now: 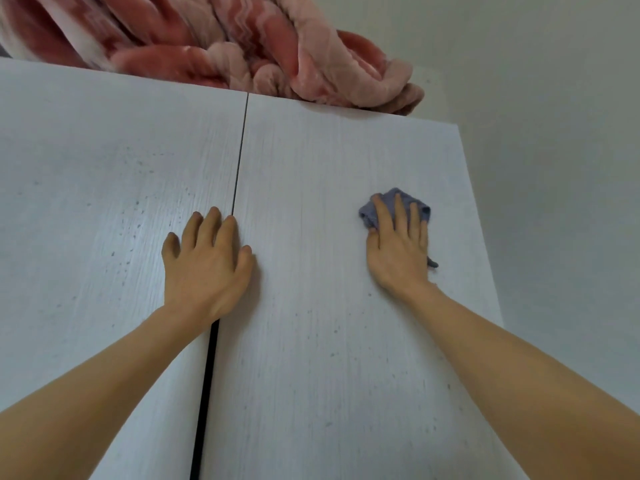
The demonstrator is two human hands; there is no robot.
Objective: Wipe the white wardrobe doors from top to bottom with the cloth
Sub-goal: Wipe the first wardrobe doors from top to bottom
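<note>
Two white wardrobe doors fill the view, the left door [104,202] and the right door [311,168], split by a dark vertical gap. Small grey specks dot both. My left hand [207,265] lies flat with spread fingers across the gap, at mid height. My right hand [398,244] presses a small blue-grey cloth [391,199] flat against the right door, fingers straight over it. The cloth shows above the fingertips and at the hand's right side; the rest is hidden under the palm.
A bunched pink blanket [242,43] lies on top of the wardrobe and hangs slightly over the right door's top edge. A pale wall [554,133] stands to the right of the wardrobe's right edge.
</note>
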